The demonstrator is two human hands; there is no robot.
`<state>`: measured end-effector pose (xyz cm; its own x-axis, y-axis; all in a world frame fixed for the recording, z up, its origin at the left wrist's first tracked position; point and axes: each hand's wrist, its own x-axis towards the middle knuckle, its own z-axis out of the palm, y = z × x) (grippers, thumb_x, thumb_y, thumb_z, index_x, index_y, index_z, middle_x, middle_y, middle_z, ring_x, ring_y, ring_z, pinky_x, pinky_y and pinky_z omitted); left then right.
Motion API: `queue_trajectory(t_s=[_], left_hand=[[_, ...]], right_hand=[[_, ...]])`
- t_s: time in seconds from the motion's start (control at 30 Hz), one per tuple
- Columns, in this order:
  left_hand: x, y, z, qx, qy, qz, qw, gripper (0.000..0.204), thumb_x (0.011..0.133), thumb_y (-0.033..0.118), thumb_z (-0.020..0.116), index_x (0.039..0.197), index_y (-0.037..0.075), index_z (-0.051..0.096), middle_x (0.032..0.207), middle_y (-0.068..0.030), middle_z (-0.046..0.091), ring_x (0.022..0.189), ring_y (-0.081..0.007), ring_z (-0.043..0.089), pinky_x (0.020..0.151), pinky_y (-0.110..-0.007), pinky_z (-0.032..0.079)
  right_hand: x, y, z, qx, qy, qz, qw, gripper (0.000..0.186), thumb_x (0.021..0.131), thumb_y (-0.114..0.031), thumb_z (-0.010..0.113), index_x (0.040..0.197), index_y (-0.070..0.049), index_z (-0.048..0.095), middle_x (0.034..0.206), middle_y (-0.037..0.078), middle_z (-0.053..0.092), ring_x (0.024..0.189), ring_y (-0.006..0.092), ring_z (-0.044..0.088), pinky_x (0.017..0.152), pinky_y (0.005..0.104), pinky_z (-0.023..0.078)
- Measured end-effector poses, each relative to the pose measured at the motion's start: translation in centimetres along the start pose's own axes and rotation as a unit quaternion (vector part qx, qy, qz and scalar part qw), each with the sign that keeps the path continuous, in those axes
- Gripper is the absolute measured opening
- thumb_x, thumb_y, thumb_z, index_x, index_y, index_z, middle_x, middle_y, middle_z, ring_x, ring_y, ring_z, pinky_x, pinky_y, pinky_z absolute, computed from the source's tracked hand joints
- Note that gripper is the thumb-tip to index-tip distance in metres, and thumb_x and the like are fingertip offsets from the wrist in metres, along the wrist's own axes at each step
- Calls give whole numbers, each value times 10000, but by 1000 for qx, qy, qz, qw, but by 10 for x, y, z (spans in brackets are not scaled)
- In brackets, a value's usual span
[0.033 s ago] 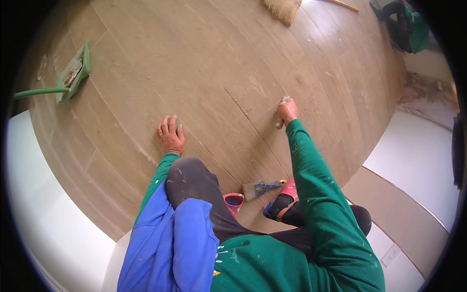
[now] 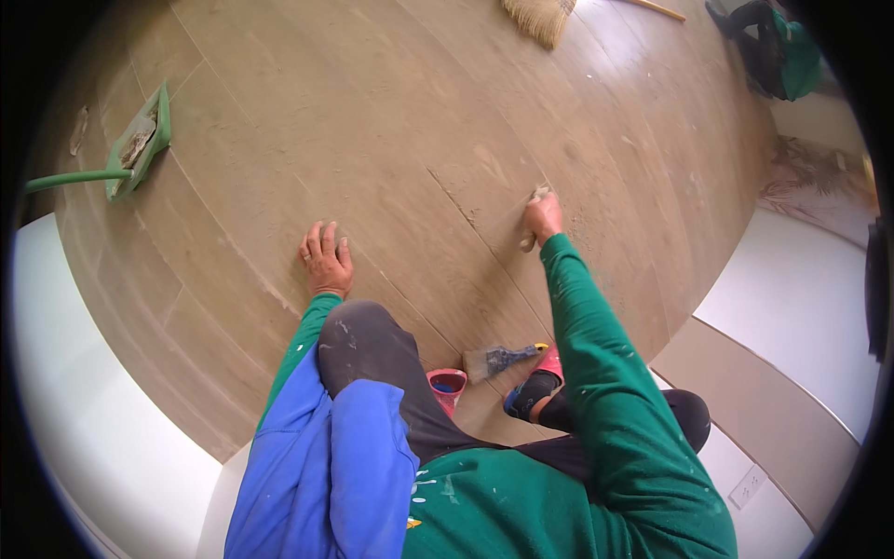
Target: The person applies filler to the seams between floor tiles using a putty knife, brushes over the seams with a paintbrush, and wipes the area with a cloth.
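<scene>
- Floor of brown wood-look planks (image 2: 372,121) is touched by the bare left hand (image 2: 328,264), laid open, its palm hidden.
- Small greyish object (image 2: 539,194) is gripped by the right hand (image 2: 544,219) near the floor; its middle is covered, its kind cannot be told.
- Yellow straw broom (image 2: 543,19) is cut off above.

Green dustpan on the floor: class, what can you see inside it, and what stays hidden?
Inside the green dustpan lies pale, brownish debris. The part of the pan directly beneath the debris is covered, so it cannot be seen.
</scene>
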<state>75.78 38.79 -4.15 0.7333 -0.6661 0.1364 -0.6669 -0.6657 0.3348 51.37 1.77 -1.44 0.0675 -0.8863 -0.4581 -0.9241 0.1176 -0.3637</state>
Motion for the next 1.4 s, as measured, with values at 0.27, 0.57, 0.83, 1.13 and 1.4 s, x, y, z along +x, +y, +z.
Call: queue_trajectory(t_s=[0.27,0.57,0.83,1.13,1.4], left_hand=[[-3,-7,-1,8,5,0,1000,406,973,298,603,1344,137,576,1417,-117,497,1302,-335,441,1095,-510,336],[-4,-7,-4,12,3,1,1000,385,980,286,599,1335,139,585,1408,-103,506,1324,-327,436,1102,-493,328],[-6,-7,-4,17,-8,-8,1000,386,980,294,598,1336,146,583,1416,-86,503,1323,-318,438,1101,-490,331],[-1,-4,2,27,8,-2,1000,389,974,308,599,1330,151,586,1410,-89,508,1302,-313,448,1096,-490,333],[-6,-6,0,27,11,0,1000,385,976,309,595,1327,151,587,1404,-90,513,1301,-313,450,1092,-501,337]], right_hand=[[-60,-2,30,6,-100,8,995,353,944,-218,515,1155,59,576,1178,345,638,1128,476,624,967,493,500],[22,12,-21,56,28,7,998,343,957,-236,519,1149,40,586,1175,293,656,1109,457,630,946,487,496],[30,9,-12,35,3,-5,999,372,955,-259,529,1171,36,597,1199,296,653,1160,438,621,964,478,493],[8,-16,-13,-26,-77,17,997,384,923,-178,530,1214,65,589,1170,297,670,1083,437,669,900,469,537],[-120,-31,54,-31,-44,44,998,319,935,-196,488,1129,51,547,1114,340,664,1084,500,639,930,540,506]])
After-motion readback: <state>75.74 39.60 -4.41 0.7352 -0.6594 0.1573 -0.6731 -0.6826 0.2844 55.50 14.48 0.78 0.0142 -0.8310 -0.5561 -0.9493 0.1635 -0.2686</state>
